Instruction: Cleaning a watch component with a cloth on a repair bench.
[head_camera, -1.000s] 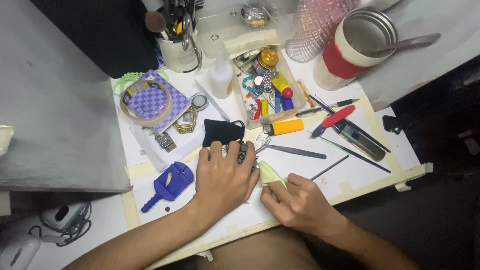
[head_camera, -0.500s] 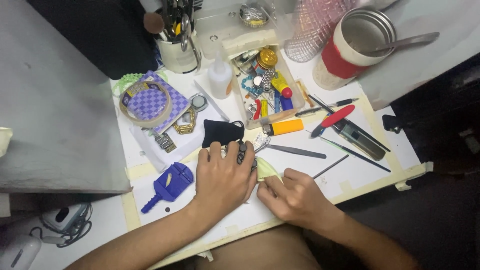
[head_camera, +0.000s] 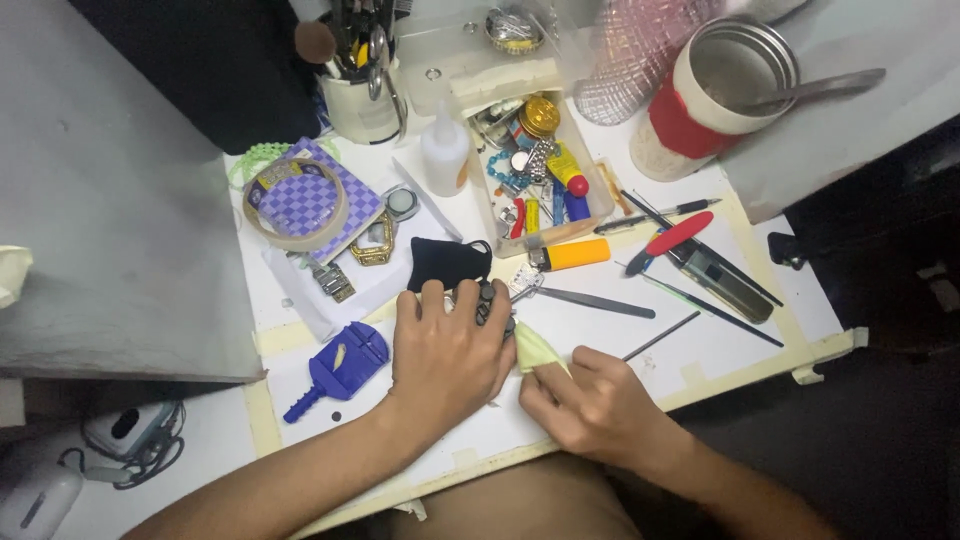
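Note:
My left hand (head_camera: 448, 352) lies palm down on the white work surface (head_camera: 720, 340), its fingers closed over a dark metal watch band (head_camera: 486, 301) whose links show between the fingertips. My right hand (head_camera: 590, 405) pinches a small yellow-green cloth (head_camera: 535, 349) and presses it against the band just right of my left hand. Most of the watch is hidden under my left palm.
A blue plastic watch tool (head_camera: 338, 366) lies left of my left hand. A black pouch (head_camera: 447, 262), tweezers (head_camera: 590, 299), an orange lighter (head_camera: 572, 254), a red-handled tool (head_camera: 672, 238) and thin picks lie beyond. A parts tray (head_camera: 535, 175), glue bottle (head_camera: 444, 153), tape roll (head_camera: 296, 208) and red-banded cup (head_camera: 716, 92) stand behind.
My right hand has slid a little left with the cloth, closer to my left hand. My left hand stays on the watch band.

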